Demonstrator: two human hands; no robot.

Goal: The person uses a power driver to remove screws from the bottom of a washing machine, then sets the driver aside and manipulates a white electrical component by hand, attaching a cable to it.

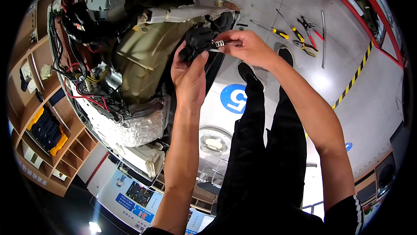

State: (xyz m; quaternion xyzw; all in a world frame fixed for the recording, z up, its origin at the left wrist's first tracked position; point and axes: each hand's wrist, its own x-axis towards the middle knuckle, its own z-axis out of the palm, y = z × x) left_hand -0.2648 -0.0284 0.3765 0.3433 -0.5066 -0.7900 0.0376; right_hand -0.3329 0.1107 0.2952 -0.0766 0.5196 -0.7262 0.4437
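Observation:
My left hand (pixel 189 76) is closed round a black moulded part (pixel 199 39) at the edge of a large opened-up vehicle assembly (pixel 147 61). Its thumb lies along the near side of the part. Fingers of my right hand (pixel 252 50) pinch a small block, pale with dark marks (pixel 220 44), right beside the black part. A thin dark piece shows between those fingers as well, too small to name. Whether the block is joined to the black part, I cannot tell.
Red, yellow and black wires (pixel 89 78) run along the assembly's left side, above silver foil wrap (pixel 130 130). Screwdrivers (pixel 278 31), yellow-handled pliers (pixel 305 48), red-handled pliers (pixel 310 31) and a metal bar (pixel 323 39) lie on the floor. Wooden shelves (pixel 65 165) stand at left, a red frame (pixel 365 22) upper right.

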